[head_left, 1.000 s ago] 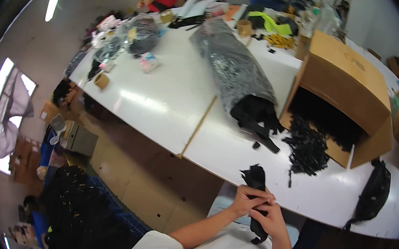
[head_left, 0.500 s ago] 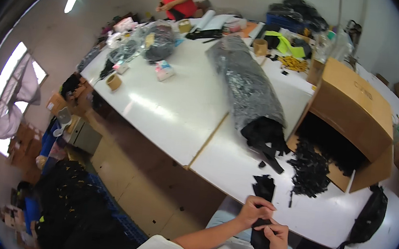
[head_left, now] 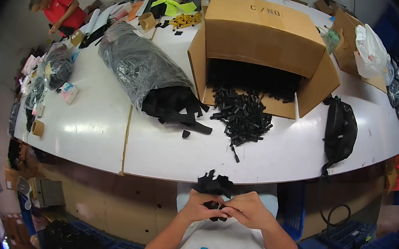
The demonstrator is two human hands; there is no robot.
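Close to my body, at the table's near edge, my left hand (head_left: 201, 207) and my right hand (head_left: 250, 210) are closed on a black fabric piece (head_left: 214, 183). Its ragged end sticks out beyond my fingers, and its middle is mostly hidden by them. My thumbs and fingertips meet over the piece. On the table ahead lies a pile of small black strips (head_left: 242, 117), spilling from an open cardboard box (head_left: 263, 36) tipped on its side. To its left, a long clear plastic bag (head_left: 139, 66) has black fabric strips (head_left: 174, 107) coming out of its near end.
A black waist bag (head_left: 341, 133) lies at the right of the white table (head_left: 166, 157). A tape roll (head_left: 37, 128) stands near the left edge. Further back are yellow pieces (head_left: 186, 21) and bright green cloth (head_left: 174, 7). A person in red (head_left: 65, 11) stands far left. Blue crates (head_left: 351, 240) sit below right.
My view has swung to the right, bringing the box and waist bag toward the middle. Both hands still hold the black fabric, which now appears more bunched up between them.
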